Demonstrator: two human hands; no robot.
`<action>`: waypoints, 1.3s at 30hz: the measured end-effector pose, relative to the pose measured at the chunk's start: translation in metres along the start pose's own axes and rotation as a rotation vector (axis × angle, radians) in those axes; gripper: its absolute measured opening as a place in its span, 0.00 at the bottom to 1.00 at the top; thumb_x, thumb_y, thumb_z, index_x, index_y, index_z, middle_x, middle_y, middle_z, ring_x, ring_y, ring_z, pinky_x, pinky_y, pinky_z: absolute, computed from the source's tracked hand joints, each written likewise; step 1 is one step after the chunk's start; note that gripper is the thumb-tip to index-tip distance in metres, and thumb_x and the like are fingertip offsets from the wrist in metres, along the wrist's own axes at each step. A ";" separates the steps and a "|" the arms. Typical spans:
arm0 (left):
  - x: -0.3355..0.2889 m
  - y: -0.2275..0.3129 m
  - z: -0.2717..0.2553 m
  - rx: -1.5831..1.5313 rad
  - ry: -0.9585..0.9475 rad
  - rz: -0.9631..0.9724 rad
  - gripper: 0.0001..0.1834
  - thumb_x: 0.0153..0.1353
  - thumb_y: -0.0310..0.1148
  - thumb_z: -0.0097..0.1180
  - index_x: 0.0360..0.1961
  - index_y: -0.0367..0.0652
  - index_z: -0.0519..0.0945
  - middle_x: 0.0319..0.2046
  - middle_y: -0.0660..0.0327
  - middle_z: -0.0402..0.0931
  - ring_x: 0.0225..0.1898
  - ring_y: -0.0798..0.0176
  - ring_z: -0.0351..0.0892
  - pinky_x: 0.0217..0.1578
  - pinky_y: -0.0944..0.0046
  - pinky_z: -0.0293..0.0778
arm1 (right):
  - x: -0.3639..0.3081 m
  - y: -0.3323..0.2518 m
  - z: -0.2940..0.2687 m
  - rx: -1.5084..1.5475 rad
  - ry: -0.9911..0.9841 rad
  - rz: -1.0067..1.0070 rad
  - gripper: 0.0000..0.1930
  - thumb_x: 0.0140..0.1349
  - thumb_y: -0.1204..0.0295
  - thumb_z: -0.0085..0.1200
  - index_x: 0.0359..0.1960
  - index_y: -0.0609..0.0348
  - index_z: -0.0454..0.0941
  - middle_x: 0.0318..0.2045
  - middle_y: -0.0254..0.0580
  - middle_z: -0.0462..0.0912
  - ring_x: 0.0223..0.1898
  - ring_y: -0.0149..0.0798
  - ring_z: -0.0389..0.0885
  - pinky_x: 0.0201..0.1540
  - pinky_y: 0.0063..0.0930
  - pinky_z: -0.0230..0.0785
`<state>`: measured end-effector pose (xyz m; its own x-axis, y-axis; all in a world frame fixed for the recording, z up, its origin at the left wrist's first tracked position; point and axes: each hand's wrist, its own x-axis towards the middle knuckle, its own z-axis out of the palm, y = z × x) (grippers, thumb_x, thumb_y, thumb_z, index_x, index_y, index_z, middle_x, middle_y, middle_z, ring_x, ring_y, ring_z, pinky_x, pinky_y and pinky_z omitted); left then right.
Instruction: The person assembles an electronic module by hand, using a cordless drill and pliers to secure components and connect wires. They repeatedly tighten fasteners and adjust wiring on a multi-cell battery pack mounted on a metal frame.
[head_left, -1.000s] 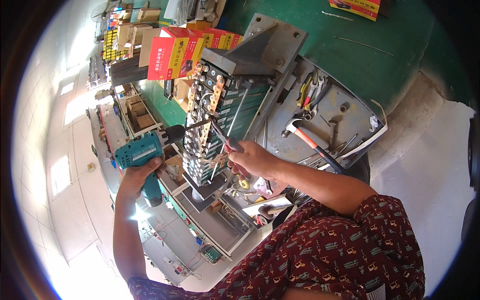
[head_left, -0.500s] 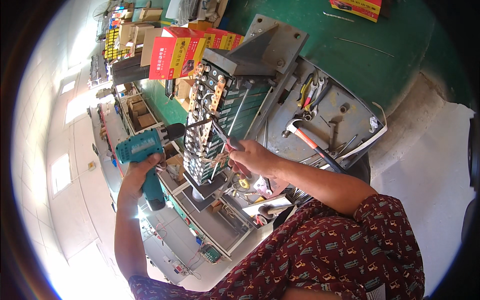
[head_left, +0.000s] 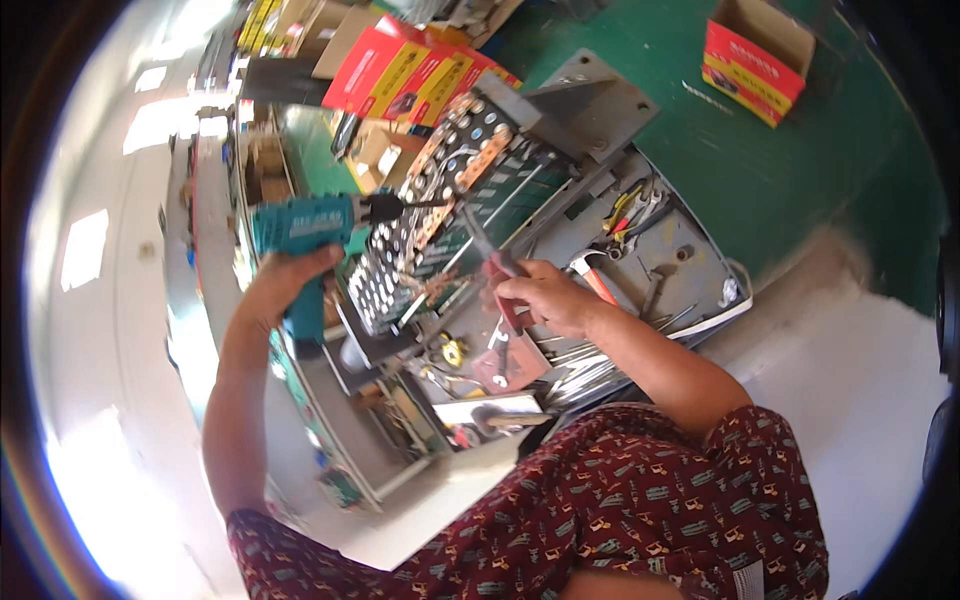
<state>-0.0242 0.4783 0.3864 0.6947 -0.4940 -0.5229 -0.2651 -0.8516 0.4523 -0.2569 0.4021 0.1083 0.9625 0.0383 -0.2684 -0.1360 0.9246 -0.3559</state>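
My left hand (head_left: 285,285) is wrapped round the grip of a teal cordless drill (head_left: 310,222). The drill's dark bit points right across the top of a battery pack (head_left: 440,215), which carries rows of bolts and copper bars (head_left: 487,163). Red-handled pliers (head_left: 505,268) are in my closed right hand (head_left: 552,297). Their jaws reach up to the pack's right edge, close to the drill bit's tip. Blur hides whether the jaws grip anything or touch the bit.
A steel bracket (head_left: 590,105) stands at the pack's far end. To the right, a grey metal tray (head_left: 670,270) holds a hammer (head_left: 598,278) and several pliers (head_left: 630,215). Red-yellow boxes (head_left: 410,75) sit behind the pack; an opened carton (head_left: 755,60) lies on the green floor.
The whole view has shifted and turned. The drill is now more level, and the drill and pliers have both moved toward the pack's far end. Both hands keep their hold.
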 end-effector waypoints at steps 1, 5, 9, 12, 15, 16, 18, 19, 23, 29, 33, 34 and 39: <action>0.001 -0.001 -0.006 -0.015 -0.014 -0.006 0.17 0.60 0.39 0.72 0.44 0.41 0.83 0.32 0.63 0.81 0.29 0.68 0.80 0.31 0.64 0.77 | -0.007 0.000 -0.007 -0.026 -0.002 -0.012 0.16 0.70 0.68 0.53 0.57 0.54 0.73 0.49 0.38 0.79 0.53 0.37 0.82 0.47 0.38 0.81; -0.050 -0.062 -0.012 -0.151 -0.027 0.121 0.17 0.61 0.37 0.72 0.47 0.41 0.83 0.33 0.65 0.82 0.31 0.69 0.81 0.34 0.66 0.78 | -0.051 0.009 -0.028 -0.070 0.051 0.007 0.21 0.70 0.74 0.50 0.64 0.58 0.71 0.55 0.42 0.78 0.58 0.44 0.81 0.53 0.42 0.80; -0.110 -0.155 0.054 -0.443 -0.048 0.141 0.21 0.62 0.32 0.70 0.55 0.42 0.80 0.44 0.59 0.84 0.44 0.62 0.82 0.46 0.60 0.79 | -0.093 0.024 -0.055 -0.132 0.198 0.022 0.20 0.70 0.75 0.49 0.64 0.61 0.71 0.58 0.47 0.77 0.57 0.45 0.81 0.54 0.43 0.80; -0.119 -0.242 0.119 0.082 -0.173 0.304 0.35 0.56 0.30 0.73 0.65 0.43 0.71 0.50 0.52 0.82 0.50 0.56 0.83 0.52 0.58 0.78 | -0.111 0.038 -0.073 -0.267 0.295 0.068 0.21 0.70 0.75 0.48 0.64 0.62 0.70 0.59 0.50 0.77 0.57 0.47 0.81 0.55 0.45 0.80; -0.113 -0.313 0.210 -0.042 -0.104 0.285 0.38 0.51 0.26 0.72 0.64 0.43 0.69 0.54 0.50 0.79 0.54 0.47 0.81 0.54 0.53 0.77 | -0.119 0.051 -0.059 -0.415 0.403 0.121 0.20 0.70 0.75 0.47 0.63 0.63 0.70 0.58 0.51 0.79 0.57 0.47 0.81 0.55 0.45 0.81; -0.106 -0.329 0.231 0.075 -0.068 0.194 0.38 0.50 0.26 0.72 0.63 0.42 0.70 0.54 0.48 0.79 0.55 0.43 0.80 0.56 0.50 0.76 | -0.120 0.059 -0.056 -0.418 0.416 0.110 0.19 0.70 0.75 0.47 0.61 0.64 0.71 0.58 0.51 0.79 0.57 0.48 0.81 0.53 0.44 0.81; -0.092 -0.348 0.264 0.246 -0.007 0.250 0.34 0.50 0.25 0.67 0.61 0.42 0.71 0.56 0.47 0.77 0.60 0.41 0.74 0.64 0.46 0.67 | -0.115 0.071 -0.042 -0.466 0.433 0.131 0.17 0.69 0.75 0.47 0.58 0.64 0.71 0.57 0.52 0.79 0.57 0.48 0.82 0.53 0.44 0.82; -0.080 -0.374 0.293 0.297 0.055 0.314 0.31 0.50 0.24 0.65 0.58 0.42 0.72 0.53 0.48 0.77 0.59 0.43 0.74 0.64 0.46 0.65 | -0.111 0.080 -0.034 -0.464 0.427 0.148 0.16 0.69 0.76 0.47 0.57 0.64 0.71 0.57 0.53 0.79 0.56 0.48 0.82 0.53 0.44 0.81; -0.035 -0.412 0.350 0.411 0.120 0.527 0.23 0.50 0.27 0.62 0.50 0.44 0.75 0.46 0.52 0.78 0.56 0.47 0.75 0.62 0.45 0.63 | -0.079 0.114 0.007 -0.502 0.442 0.164 0.14 0.68 0.76 0.48 0.54 0.64 0.72 0.57 0.55 0.79 0.56 0.49 0.82 0.53 0.46 0.82; -0.036 -0.446 0.369 0.354 0.136 0.504 0.20 0.56 0.33 0.60 0.51 0.49 0.78 0.46 0.54 0.81 0.54 0.49 0.79 0.56 0.46 0.70 | -0.033 0.158 0.064 -0.644 0.347 0.291 0.15 0.67 0.77 0.49 0.54 0.67 0.72 0.59 0.57 0.78 0.58 0.50 0.81 0.55 0.47 0.81; -0.017 -0.464 0.291 -0.161 0.305 0.281 0.12 0.59 0.39 0.61 0.43 0.50 0.83 0.36 0.51 0.82 0.42 0.43 0.83 0.40 0.46 0.79 | -0.023 0.168 0.080 -0.721 0.371 0.337 0.15 0.68 0.77 0.50 0.55 0.67 0.71 0.59 0.57 0.77 0.59 0.51 0.81 0.55 0.48 0.81; -0.018 -0.468 0.262 -0.294 0.456 0.136 0.11 0.63 0.39 0.60 0.43 0.49 0.84 0.37 0.52 0.83 0.42 0.43 0.83 0.42 0.46 0.79 | -0.022 0.170 0.084 -0.742 0.380 0.344 0.15 0.68 0.77 0.50 0.55 0.67 0.71 0.59 0.57 0.77 0.58 0.51 0.81 0.55 0.48 0.81; 0.017 -0.563 0.185 -0.576 1.095 -0.113 0.07 0.65 0.30 0.59 0.42 0.40 0.84 0.36 0.49 0.85 0.39 0.42 0.84 0.40 0.51 0.79 | -0.010 0.180 0.100 -0.803 0.430 0.388 0.14 0.68 0.77 0.50 0.54 0.67 0.71 0.58 0.57 0.78 0.58 0.53 0.81 0.55 0.49 0.81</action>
<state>0.0129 0.9171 -0.0112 0.9601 0.2194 0.1732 -0.0277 -0.5419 0.8400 -0.2679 0.6062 0.1365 0.6719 -0.0037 -0.7407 -0.6958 0.3398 -0.6328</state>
